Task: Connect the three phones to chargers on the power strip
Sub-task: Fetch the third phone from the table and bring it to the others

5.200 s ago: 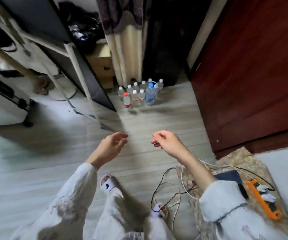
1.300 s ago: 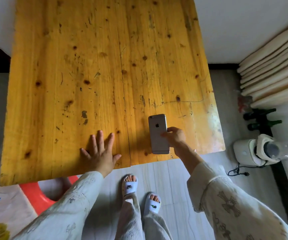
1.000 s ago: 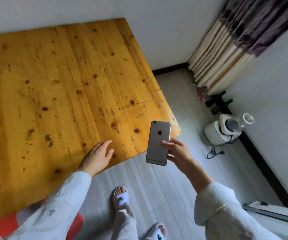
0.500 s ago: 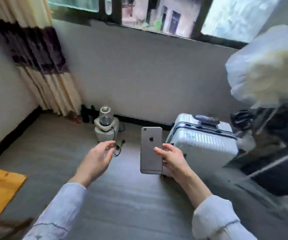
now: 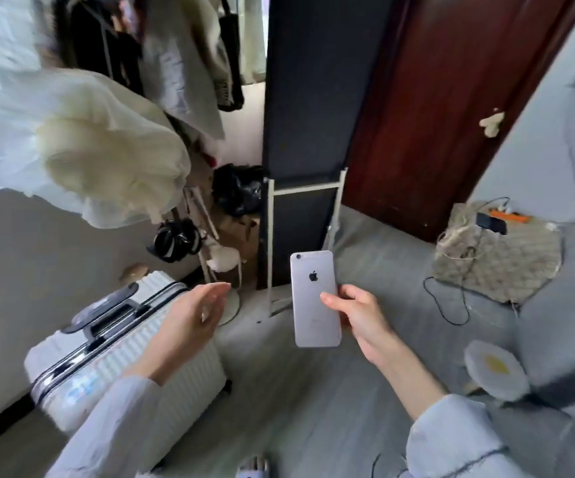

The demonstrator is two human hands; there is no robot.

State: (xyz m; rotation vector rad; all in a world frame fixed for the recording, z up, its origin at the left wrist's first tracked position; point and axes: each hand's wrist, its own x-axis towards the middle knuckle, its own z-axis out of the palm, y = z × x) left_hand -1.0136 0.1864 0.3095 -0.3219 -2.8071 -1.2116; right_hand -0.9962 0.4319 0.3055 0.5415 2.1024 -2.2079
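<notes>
The right hand (image 5: 362, 315) holds a grey phone (image 5: 314, 298) upright in the air, back toward the camera, thumb across its rear and fingers (image 5: 346, 317) wrapped behind its right edge. The left hand (image 5: 192, 315) floats beside it, fingers released and holding nothing. Below is a grey plank floor (image 5: 313, 391). A white ribbed suitcase (image 5: 113, 346) lies at the left wall. At the far right, on a patterned mat (image 5: 500, 267) near a dark red door (image 5: 444, 108), sit an orange power strip (image 5: 508, 216) and a dark phone (image 5: 490, 222), with cables (image 5: 451, 301) trailing onto the floor.
</notes>
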